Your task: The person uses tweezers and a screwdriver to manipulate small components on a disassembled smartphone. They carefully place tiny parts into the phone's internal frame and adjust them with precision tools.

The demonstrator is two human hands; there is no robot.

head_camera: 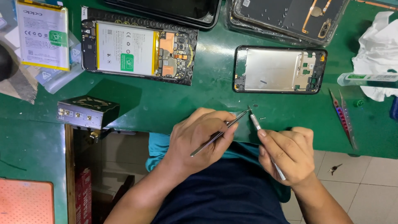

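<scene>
My left hand [199, 137] grips slim metal tweezers [219, 133], their tip pointing up and right toward the green mat's front edge. My right hand [288, 155] holds a thin silver screwdriver [259, 126], its tip meeting the tweezers' tip near a tiny screw [262, 118] on the mat. Just beyond the two tips lies an empty phone frame [280, 69] with a silver middle plate. Farther left lies an opened phone [139, 52] showing its white battery and circuit board.
A loose battery [42, 35] lies at far left, a small metal block [87, 112] at the table edge. Red-and-silver tweezers [343, 118], a glue tube [367, 79] and white tissue [379, 49] sit at right. Two phone backs [286, 18] lie at the top.
</scene>
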